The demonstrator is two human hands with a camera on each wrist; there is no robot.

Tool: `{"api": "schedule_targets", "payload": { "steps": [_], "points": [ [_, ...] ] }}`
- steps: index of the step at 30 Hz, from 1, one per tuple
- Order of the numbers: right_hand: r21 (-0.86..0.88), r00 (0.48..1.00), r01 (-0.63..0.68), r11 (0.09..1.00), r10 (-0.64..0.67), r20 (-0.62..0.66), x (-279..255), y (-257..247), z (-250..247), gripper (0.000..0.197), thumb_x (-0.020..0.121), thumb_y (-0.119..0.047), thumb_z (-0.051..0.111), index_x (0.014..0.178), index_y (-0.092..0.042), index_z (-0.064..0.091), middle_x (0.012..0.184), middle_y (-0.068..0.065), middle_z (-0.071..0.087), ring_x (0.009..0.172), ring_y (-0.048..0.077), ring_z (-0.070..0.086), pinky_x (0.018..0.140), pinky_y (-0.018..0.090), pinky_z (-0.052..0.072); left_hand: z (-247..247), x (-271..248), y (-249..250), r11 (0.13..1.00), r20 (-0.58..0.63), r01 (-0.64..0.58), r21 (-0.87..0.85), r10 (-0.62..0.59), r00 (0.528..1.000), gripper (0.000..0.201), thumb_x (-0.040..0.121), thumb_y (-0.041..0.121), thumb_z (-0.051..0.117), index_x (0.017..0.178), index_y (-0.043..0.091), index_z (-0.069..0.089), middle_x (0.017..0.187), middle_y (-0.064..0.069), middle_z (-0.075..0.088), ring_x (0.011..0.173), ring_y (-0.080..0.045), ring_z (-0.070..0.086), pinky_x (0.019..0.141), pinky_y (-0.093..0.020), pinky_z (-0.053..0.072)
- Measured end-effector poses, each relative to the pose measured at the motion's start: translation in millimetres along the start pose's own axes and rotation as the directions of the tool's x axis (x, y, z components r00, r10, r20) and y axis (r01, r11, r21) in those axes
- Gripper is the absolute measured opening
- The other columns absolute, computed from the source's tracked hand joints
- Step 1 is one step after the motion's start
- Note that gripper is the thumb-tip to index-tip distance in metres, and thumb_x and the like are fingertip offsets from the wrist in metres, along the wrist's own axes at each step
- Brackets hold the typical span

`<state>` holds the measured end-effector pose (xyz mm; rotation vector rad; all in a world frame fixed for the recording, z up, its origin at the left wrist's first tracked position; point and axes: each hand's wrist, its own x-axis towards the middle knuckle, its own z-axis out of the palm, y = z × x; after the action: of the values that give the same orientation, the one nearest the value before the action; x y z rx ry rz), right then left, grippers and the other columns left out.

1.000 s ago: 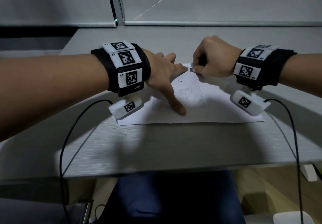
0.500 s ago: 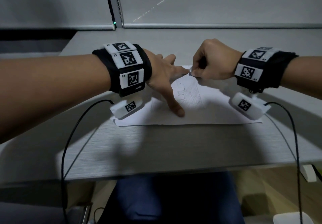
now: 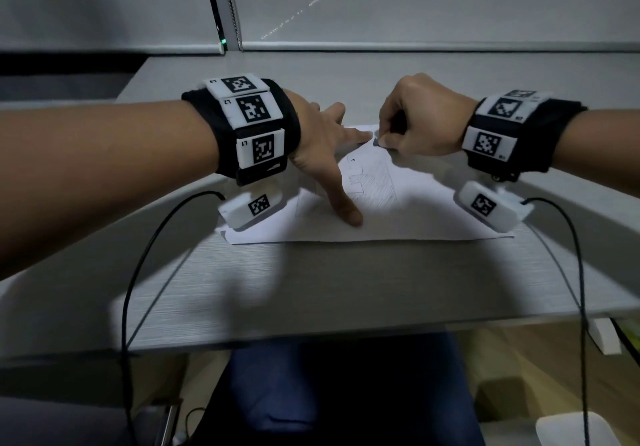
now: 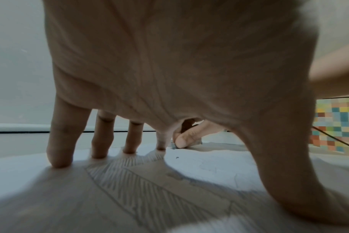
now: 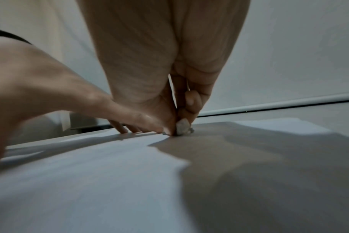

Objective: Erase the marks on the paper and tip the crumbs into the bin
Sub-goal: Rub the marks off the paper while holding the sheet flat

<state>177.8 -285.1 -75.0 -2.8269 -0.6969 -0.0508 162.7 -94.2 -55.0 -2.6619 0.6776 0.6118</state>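
Observation:
A white sheet of paper [image 3: 398, 217] with faint pencil hatching [image 3: 375, 187] lies on the grey desk. My left hand [image 3: 329, 154] presses it flat, with straight fingers spread and the thumb stretched toward me; the fingertips [image 4: 59, 159] stand on the sheet [image 4: 205, 162]. My right hand [image 3: 420, 123] pinches a small grey eraser [image 3: 376, 142] against the paper's far edge, close to my left index fingertip. The right wrist view shows the eraser [image 5: 182, 128] held between thumb and finger on the paper [image 5: 90, 181]. A dark crumb [image 4: 177, 157] lies on the sheet. I see no bin clearly.
The grey desk [image 3: 311, 289] runs to a window sill and roller blinds [image 3: 415, 2] at the back. Black cables [image 3: 138, 272] hang from both wrist units over the front edge. A white object [image 3: 585, 428] sits on the floor at lower right, beside my blue-clad legs.
The right hand with the eraser has shifted only slightly at the paper's far edge. The left hand stays pressed on the sheet.

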Motion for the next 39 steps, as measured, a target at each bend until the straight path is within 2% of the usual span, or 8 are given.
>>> {"api": "schedule_targets", "payload": {
  "steps": [4,11,16,20,24,30,36,39],
  "points": [
    [-0.014,0.999,-0.022,1.000,0.021,-0.024,0.1,-1.7,1.0,0.017,0.088,-0.014,0.078,0.071,-0.012,0.080,0.065,-0.001,0.075,0.062,0.012,0.069,0.071,0.042,0.064,-0.3,-0.6,1.8,1.000,0.008,-0.002,0.003,0.002,1.000,0.160,0.026,0.113,0.056,0.163,0.058,-0.004,0.143,-0.003,0.031,0.137,-0.039,0.041,0.103,-0.062,0.047],
    [0.069,0.997,0.037,0.997,-0.041,0.066,-35.9,-15.9,5.7,0.011,0.088,-0.016,0.078,0.077,-0.013,0.081,0.080,0.001,0.081,0.076,0.019,0.077,0.074,0.040,0.064,-0.9,1.4,4.7,1.000,0.014,0.003,0.007,-0.003,1.000,0.161,0.017,0.115,0.054,0.160,0.065,-0.002,0.123,-0.002,0.026,0.130,-0.041,0.044,0.099,-0.063,0.049],
    [0.033,1.000,0.002,0.999,-0.002,-0.011,-14.2,-7.5,5.0,0.011,0.086,-0.013,0.079,0.075,-0.012,0.081,0.073,0.000,0.080,0.071,0.015,0.076,0.074,0.039,0.065,-1.4,2.1,3.7,1.000,0.013,0.007,0.002,-0.007,1.000,0.162,0.024,0.113,0.058,0.164,0.057,-0.004,0.129,-0.001,0.027,0.137,-0.042,0.042,0.102,-0.061,0.048],
    [0.001,0.999,-0.041,0.999,0.041,-0.034,-6.0,-7.1,2.5,0.013,0.087,-0.014,0.077,0.074,-0.011,0.081,0.069,0.002,0.077,0.071,0.023,0.075,0.072,0.040,0.064,-0.1,1.3,4.5,1.000,0.017,0.020,-0.013,-0.019,1.000,0.162,0.023,0.113,0.058,0.162,0.060,-0.005,0.149,-0.004,0.028,0.142,-0.043,0.038,0.104,-0.063,0.046],
    [0.059,0.999,0.013,0.998,-0.015,0.037,-30.0,-28.3,7.9,0.013,0.087,-0.014,0.077,0.074,-0.013,0.080,0.072,0.001,0.079,0.069,0.017,0.074,0.070,0.038,0.062,-1.5,-0.4,4.7,1.000,0.009,0.013,0.000,-0.013,1.000,0.149,0.023,0.114,0.055,0.157,0.067,0.006,0.124,-0.003,0.030,0.129,-0.041,0.047,0.099,-0.061,0.050],
    [0.071,0.999,0.031,0.997,-0.032,0.018,-29.6,-31.0,9.1,0.013,0.087,-0.014,0.077,0.074,-0.012,0.081,0.068,-0.003,0.078,0.064,0.008,0.072,0.066,0.026,0.059,-1.9,-1.0,6.2,1.000,0.006,0.010,0.004,-0.010,1.000,0.139,0.027,0.113,0.057,0.150,0.069,0.011,0.121,-0.003,0.034,0.122,-0.040,0.049,0.097,-0.059,0.051],
    [0.039,1.000,0.019,0.999,-0.019,-0.006,-10.6,-21.4,5.8,0.018,0.087,-0.013,0.074,0.070,-0.012,0.078,0.061,-0.006,0.076,0.064,0.006,0.073,0.073,0.033,0.063,-1.5,-1.0,6.2,1.000,0.003,0.022,-0.014,-0.022,1.000,0.142,0.028,0.112,0.059,0.153,0.068,0.005,0.127,-0.006,0.034,0.126,-0.042,0.047,0.098,-0.059,0.050],
    [0.069,0.999,0.040,0.997,-0.042,0.026,-22.2,-32.5,11.1,0.016,0.085,-0.011,0.073,0.070,-0.008,0.076,0.062,0.002,0.075,0.060,0.015,0.071,0.067,0.038,0.061,-1.3,-1.5,5.4,1.000,0.004,0.023,-0.009,-0.023,1.000,0.137,0.027,0.113,0.057,0.149,0.068,0.013,0.123,-0.005,0.034,0.124,-0.042,0.048,0.098,-0.061,0.050]
  ]
}}
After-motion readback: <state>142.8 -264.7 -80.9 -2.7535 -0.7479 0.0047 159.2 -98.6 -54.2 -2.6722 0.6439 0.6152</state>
